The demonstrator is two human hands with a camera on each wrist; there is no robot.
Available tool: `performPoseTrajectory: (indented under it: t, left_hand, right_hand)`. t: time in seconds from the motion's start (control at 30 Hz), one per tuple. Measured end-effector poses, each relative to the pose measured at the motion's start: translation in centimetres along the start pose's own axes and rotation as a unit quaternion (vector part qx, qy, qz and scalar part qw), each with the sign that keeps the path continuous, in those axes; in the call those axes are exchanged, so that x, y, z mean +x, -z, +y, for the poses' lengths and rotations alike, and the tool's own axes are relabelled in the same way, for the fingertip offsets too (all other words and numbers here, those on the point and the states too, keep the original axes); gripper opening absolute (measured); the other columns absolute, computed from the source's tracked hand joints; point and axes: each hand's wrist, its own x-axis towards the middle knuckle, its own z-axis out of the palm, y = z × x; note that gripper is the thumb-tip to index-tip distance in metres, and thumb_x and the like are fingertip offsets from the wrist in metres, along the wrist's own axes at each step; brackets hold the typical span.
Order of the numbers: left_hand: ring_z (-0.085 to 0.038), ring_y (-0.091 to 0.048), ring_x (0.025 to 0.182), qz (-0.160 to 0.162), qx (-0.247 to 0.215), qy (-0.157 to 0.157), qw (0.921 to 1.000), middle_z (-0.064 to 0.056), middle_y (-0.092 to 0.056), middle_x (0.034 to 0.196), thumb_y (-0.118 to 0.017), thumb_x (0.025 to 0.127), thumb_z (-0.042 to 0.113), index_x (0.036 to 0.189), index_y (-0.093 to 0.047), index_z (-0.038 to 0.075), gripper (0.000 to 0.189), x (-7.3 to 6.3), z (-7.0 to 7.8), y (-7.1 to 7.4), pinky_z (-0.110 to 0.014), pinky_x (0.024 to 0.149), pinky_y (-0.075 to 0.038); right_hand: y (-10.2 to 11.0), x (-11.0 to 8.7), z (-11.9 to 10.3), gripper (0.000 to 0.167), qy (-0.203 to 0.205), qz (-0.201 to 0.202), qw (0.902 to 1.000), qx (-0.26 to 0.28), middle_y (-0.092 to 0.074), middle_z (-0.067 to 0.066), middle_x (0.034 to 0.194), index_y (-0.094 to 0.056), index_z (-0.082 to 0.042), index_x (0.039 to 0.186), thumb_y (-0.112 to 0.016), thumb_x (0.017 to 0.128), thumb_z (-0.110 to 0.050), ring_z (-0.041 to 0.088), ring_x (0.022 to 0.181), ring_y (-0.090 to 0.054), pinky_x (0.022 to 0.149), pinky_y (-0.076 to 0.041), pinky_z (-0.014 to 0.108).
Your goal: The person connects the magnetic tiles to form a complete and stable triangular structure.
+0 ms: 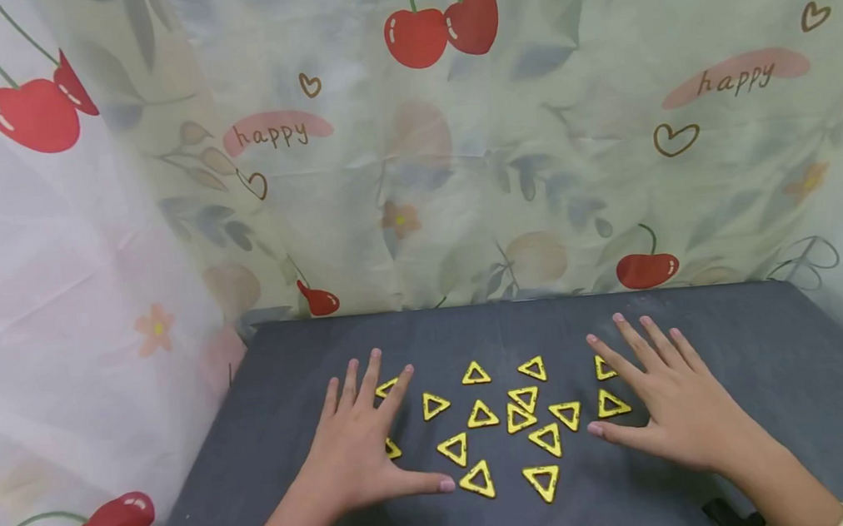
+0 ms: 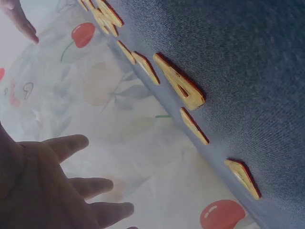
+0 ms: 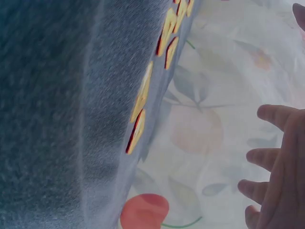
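Several flat yellow triangle pieces, each with a triangular hole, lie scattered on the dark table in the head view. My left hand [image 1: 359, 452], fingers spread wide, is over the left side of the group and partly hides two pieces. Its thumb tip is near a front triangle piece [image 1: 477, 489]. On the right, my right hand [image 1: 682, 407] is likewise spread, with one triangle piece [image 1: 615, 413] between its thumb and index finger in this view. Neither hand holds anything. The wrist views show the left fingers [image 2: 97, 188] and right fingers [image 3: 264, 160] raised above the tabletop.
The dark cloth-covered table [image 1: 246, 495] ends at a back edge against a cherry-patterned curtain [image 1: 360, 252]. Another curtain [image 1: 82, 343] hangs along the left side. In the middle, two triangle pieces [image 1: 523, 391] sit close together, overlapping in the head view.
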Motion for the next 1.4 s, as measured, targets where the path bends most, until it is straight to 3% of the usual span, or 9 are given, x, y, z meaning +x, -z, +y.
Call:
performPoseTrajectory:
  t: [0.1,0.17,0.27,0.4,0.5,0.7,1.0,1.27,1.4]
  left_hand:
    - [-0.045,-0.003,0.165,0.000,0.008,0.002,1.0000,-0.009,0.001,0.180,-0.047,0.053,0.114,0.169,-0.016,0.044,0.139,0.0,0.0,0.0,-0.070,0.128,-0.012]
    - [-0.046,-0.008,0.165,-0.009,0.007,0.006,0.9999,-0.010,-0.002,0.180,-0.052,0.055,0.111,0.170,-0.017,0.042,0.139,0.1,0.0,0.1,-0.070,0.127,-0.014]
    - [-0.044,-0.038,0.156,-0.033,-0.002,0.004,0.9994,-0.015,-0.032,0.173,-0.064,0.065,0.101,0.168,-0.032,0.033,0.128,0.2,0.0,0.1,-0.067,0.122,-0.030]
    - [-0.024,-0.071,0.112,-0.068,-0.027,-0.031,0.9968,-0.008,-0.073,0.131,-0.075,0.082,0.076,0.147,-0.063,0.014,0.090,0.4,0.1,-0.1,-0.052,0.098,-0.056]
    - [-0.014,-0.071,0.092,-0.080,-0.057,-0.060,0.9934,-0.002,-0.076,0.112,-0.078,0.087,0.067,0.133,-0.071,0.011,0.073,0.4,0.2,-0.2,-0.043,0.083,-0.059]
    - [-0.011,-0.069,0.093,-0.087,-0.107,-0.089,0.9864,0.002,-0.075,0.107,-0.081,0.087,0.060,0.129,-0.073,0.014,0.063,0.2,1.4,-0.3,-0.039,0.081,-0.058]
    - [-0.004,-0.065,0.094,-0.120,-0.137,-0.130,0.9746,0.008,-0.072,0.109,-0.083,0.087,0.058,0.126,-0.074,0.017,0.057,0.6,4.2,-1.1,-0.031,0.083,-0.056]
    - [-0.004,-0.053,0.065,-0.159,-0.125,-0.126,0.9711,0.010,-0.061,0.078,-0.086,0.087,0.047,0.108,-0.075,0.021,0.035,1.7,5.5,-2.2,-0.027,0.059,-0.044]
    - [-0.005,-0.050,0.062,-0.163,-0.101,-0.125,0.9733,0.011,-0.056,0.074,-0.088,0.086,0.041,0.104,-0.076,0.023,0.028,2.1,6.0,-2.6,-0.027,0.057,-0.040]
  right_hand:
    - [0.1,-0.1,-0.2,0.107,-0.002,-0.007,0.9999,0.010,-0.008,0.013,0.180,-0.017,-0.037,0.171,-0.062,0.086,-0.085,0.049,0.163,-0.012,0.129,0.013,0.061]
    - [0.2,-0.1,-0.3,0.106,-0.006,-0.016,0.9996,0.022,-0.015,0.015,0.179,-0.020,-0.037,0.170,-0.063,0.085,-0.085,0.050,0.160,-0.022,0.128,-0.005,0.069]
    - [0.2,-0.1,-0.5,0.100,-0.011,-0.043,0.9980,0.045,-0.042,0.017,0.167,-0.036,-0.032,0.166,-0.066,0.086,-0.083,0.046,0.143,-0.052,0.113,-0.041,0.068]
    - [0.1,-0.1,-0.5,0.081,-0.003,-0.094,0.9913,0.093,-0.065,0.011,0.143,-0.061,-0.023,0.149,-0.073,0.087,-0.073,0.028,0.113,-0.072,0.085,-0.059,0.052]
    - [-0.1,0.0,-0.7,0.066,0.013,-0.120,0.9794,0.162,-0.068,0.001,0.134,-0.068,-0.023,0.140,-0.078,0.089,-0.064,0.014,0.105,-0.069,0.079,-0.058,0.038]
    - [-0.8,0.1,-1.9,0.051,0.080,-0.137,0.9492,0.272,-0.066,-0.010,0.112,-0.071,-0.022,0.133,-0.080,0.093,-0.052,0.002,0.093,-0.061,0.074,-0.053,0.028]
    - [-1.8,1.0,-3.8,0.042,0.121,-0.157,0.9431,0.267,-0.062,-0.012,0.105,-0.075,-0.023,0.123,-0.084,0.090,-0.048,0.000,0.087,-0.057,0.075,-0.051,0.027]
    - [-2.6,2.1,-5.1,0.037,0.138,-0.217,0.9221,0.289,-0.060,-0.010,0.098,-0.076,-0.021,0.123,-0.088,0.089,-0.032,0.000,0.074,-0.053,0.071,-0.049,0.024]
    - [-2.7,2.6,-5.6,0.031,0.139,-0.222,0.9222,0.285,-0.060,-0.010,0.095,-0.077,-0.023,0.116,-0.088,0.088,-0.025,0.000,0.073,-0.052,0.070,-0.049,0.023]
